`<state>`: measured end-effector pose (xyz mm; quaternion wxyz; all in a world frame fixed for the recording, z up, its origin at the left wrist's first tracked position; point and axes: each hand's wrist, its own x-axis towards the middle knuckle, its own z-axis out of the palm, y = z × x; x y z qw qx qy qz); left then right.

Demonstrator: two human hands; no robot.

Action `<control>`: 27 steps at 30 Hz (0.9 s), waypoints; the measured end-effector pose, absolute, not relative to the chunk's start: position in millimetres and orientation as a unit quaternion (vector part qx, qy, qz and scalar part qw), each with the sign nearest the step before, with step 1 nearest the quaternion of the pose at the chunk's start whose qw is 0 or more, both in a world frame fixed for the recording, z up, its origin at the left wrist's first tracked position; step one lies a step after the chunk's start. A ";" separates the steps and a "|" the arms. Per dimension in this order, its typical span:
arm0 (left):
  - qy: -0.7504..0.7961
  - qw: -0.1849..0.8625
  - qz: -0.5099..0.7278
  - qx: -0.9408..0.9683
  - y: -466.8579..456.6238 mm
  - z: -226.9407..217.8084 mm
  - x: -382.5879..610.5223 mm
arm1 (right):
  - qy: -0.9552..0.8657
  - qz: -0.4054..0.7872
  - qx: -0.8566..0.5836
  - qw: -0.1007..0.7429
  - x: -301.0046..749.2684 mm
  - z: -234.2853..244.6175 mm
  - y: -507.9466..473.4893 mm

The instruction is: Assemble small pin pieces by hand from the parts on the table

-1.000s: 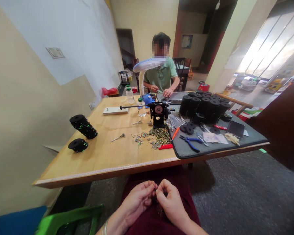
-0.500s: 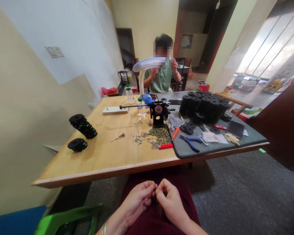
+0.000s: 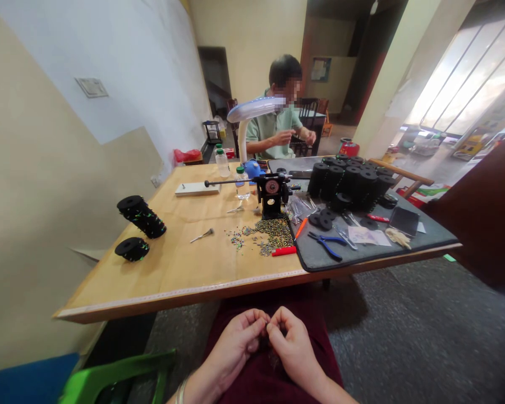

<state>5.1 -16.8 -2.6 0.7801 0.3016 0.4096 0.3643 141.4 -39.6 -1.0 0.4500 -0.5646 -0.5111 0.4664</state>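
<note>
My left hand [image 3: 240, 343] and my right hand [image 3: 293, 343] meet above my lap, fingertips pinched together and touching. Whatever lies between the fingers is too small to make out; something thin and dark seems to hang below my right hand. Beyond them, on the wooden table [image 3: 151, 280], small dark and coloured pieces [image 3: 273, 233] are spread in a heap. Behind that heap stands a black hand-cranked winder [image 3: 272, 196] with a long rod pointing left. A red-handled tool [image 3: 284, 251] lies at the heap's near edge.
Black foam spools [image 3: 353, 179] crowd the grey mat [image 3: 387, 258], with blue pliers [image 3: 329, 244] in front. More spools [image 3: 141, 216] stand at left. A lamp [image 3: 256, 109] and bottles [image 3: 242, 188] are behind; a person [image 3: 273, 134] sits opposite. A green stool [image 3: 109, 373] is lower left.
My hands keep almost the same pinched pose. Across the table, the person has lowered both hands from face height to chest height and turned the head toward the right.
</note>
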 end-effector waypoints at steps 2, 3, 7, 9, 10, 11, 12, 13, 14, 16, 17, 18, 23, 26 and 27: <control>0.420 0.757 0.374 0.331 -18.5 -0.7 5.1 | -0.514 0.464 -0.567 0.446 141.4 -0.4 -40.1; 0.425 0.745 0.378 0.348 -19.1 0.6 5.1 | -0.515 0.464 -0.567 0.444 141.4 0.0 -40.4; 0.440 0.710 0.376 0.401 -20.3 5.3 5.2 | -0.514 0.477 -0.562 0.438 141.5 0.6 -41.0; 0.443 0.702 0.373 0.414 -20.4 6.3 5.2 | -0.511 0.485 -0.558 0.438 141.6 -0.2 -41.0; 0.444 0.700 0.373 0.418 -20.5 6.4 5.2 | -0.509 0.488 -0.557 0.440 141.8 -0.7 -41.0; 0.445 0.698 0.372 0.421 -20.6 6.4 5.3 | -0.507 0.489 -0.556 0.441 141.9 -1.3 -41.1; 0.445 0.696 0.372 0.423 -20.9 6.4 5.4 | -0.506 0.490 -0.555 0.443 142.1 -1.9 -41.3; 0.445 0.693 0.373 0.427 -21.2 6.4 5.6 | -0.506 0.490 -0.554 0.444 142.3 -2.5 -41.5; 0.445 0.690 0.375 0.430 -21.5 6.6 5.7 | -0.507 0.488 -0.554 0.445 142.6 -3.1 -41.8; 0.443 0.682 0.381 0.440 -22.1 7.5 6.0 | -0.514 0.483 -0.554 0.442 143.3 -3.9 -42.3; 0.442 0.678 0.384 0.445 -22.3 8.2 6.1 | -0.520 0.477 -0.556 0.439 143.7 -4.1 -42.5; 0.441 0.674 0.385 0.450 -22.4 9.0 6.1 | -0.526 0.471 -0.557 0.437 144.0 -4.1 -42.6; 0.437 0.665 0.387 0.467 -21.7 12.1 6.0 | -0.541 0.455 -0.560 0.432 144.4 -1.5 -42.5; 0.436 0.664 0.382 0.472 -21.4 11.8 6.4 | -0.541 0.458 -0.559 0.429 144.5 0.2 -43.0; 0.435 0.665 0.381 0.473 -21.4 11.5 6.6 | -0.542 0.458 -0.560 0.428 144.7 0.5 -43.2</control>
